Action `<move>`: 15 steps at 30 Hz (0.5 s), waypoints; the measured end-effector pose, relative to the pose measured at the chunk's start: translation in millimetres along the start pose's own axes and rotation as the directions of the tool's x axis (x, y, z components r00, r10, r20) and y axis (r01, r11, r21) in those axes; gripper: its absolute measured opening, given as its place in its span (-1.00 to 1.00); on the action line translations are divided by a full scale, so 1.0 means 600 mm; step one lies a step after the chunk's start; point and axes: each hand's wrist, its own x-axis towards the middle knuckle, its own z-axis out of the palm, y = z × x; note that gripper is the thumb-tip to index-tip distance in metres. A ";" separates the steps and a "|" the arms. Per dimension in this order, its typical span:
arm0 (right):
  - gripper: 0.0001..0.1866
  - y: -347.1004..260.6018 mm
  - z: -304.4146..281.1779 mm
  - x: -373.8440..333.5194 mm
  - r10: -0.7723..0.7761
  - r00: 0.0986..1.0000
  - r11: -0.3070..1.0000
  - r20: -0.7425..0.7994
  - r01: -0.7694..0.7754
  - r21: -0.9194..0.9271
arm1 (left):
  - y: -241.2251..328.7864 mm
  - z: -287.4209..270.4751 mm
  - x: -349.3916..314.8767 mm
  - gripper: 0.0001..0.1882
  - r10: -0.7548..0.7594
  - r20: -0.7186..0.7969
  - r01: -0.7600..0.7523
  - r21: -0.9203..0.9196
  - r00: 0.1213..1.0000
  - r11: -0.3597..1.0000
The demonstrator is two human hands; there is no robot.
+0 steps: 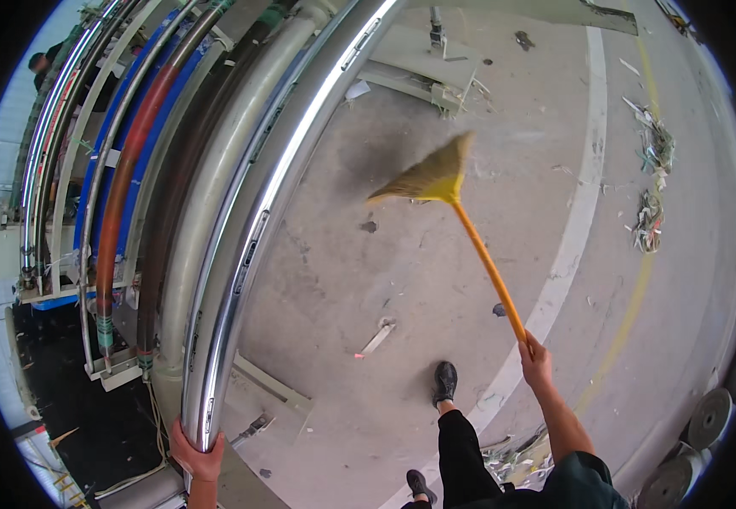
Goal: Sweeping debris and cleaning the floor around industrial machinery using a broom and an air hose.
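My right hand (pixel 536 363) is wrapped around the upper end of a broom's orange-yellow stick. The broom (pixel 432 174) points away from me, its fan-shaped straw head over the grey concrete floor (pixel 325 280). A dark shadow lies on the floor left of the bristles. On my left, a long shiny metal rail (pixel 249 246) runs along the edge of a machine. My left hand (pixel 198 455) grips its near end, with fingers on one side and thumb on the other.
Behind the rail, the machine carries several long rollers, including a reddish-brown roller (pixel 134 153). Scrap strips (pixel 652 174) lie in heaps at the far right, and more scraps (pixel 516 462) lie beside my leg. White and yellow floor lines cross the right side. Round discs (pixel 711 417) stand at the lower right.
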 end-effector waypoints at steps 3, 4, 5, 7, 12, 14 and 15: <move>-0.57 -0.056 0.043 0.053 -0.196 0.975 0.977 0.103 0.204 -0.069 | 0.002 0.002 -0.003 0.00 0.014 -0.012 -0.014 0.039 1.000 0.999; -0.56 -0.067 0.076 0.099 -0.208 0.966 0.967 0.155 0.227 -0.117 | 0.006 0.006 -0.002 -0.01 0.012 -0.030 -0.010 0.058 0.999 0.998; -0.54 -0.075 0.113 0.144 -0.300 0.937 0.945 0.180 0.318 -0.080 | 0.007 0.012 -0.002 -0.01 0.018 -0.014 -0.018 0.057 1.000 0.998; -0.53 -0.153 0.172 0.197 -0.193 0.941 0.945 0.277 0.255 -0.205 | 0.001 0.019 -0.008 -0.01 0.009 -0.052 -0.008 0.008 0.999 1.000; -0.54 -0.075 0.091 0.183 -0.050 0.957 0.937 0.286 0.144 -0.319 | 0.015 0.011 -0.003 -0.02 0.012 -0.036 -0.012 -0.004 0.999 1.000; -0.53 0.081 -0.016 0.098 0.017 0.985 0.929 0.174 0.049 -0.367 | 0.020 0.010 0.002 -0.03 0.008 -0.027 -0.008 -0.006 1.000 1.000; -0.53 0.143 -0.073 0.037 0.052 0.989 0.942 0.136 -0.004 -0.335 | 0.015 0.005 -0.003 -0.04 0.001 -0.030 -0.001 0.011 1.000 1.000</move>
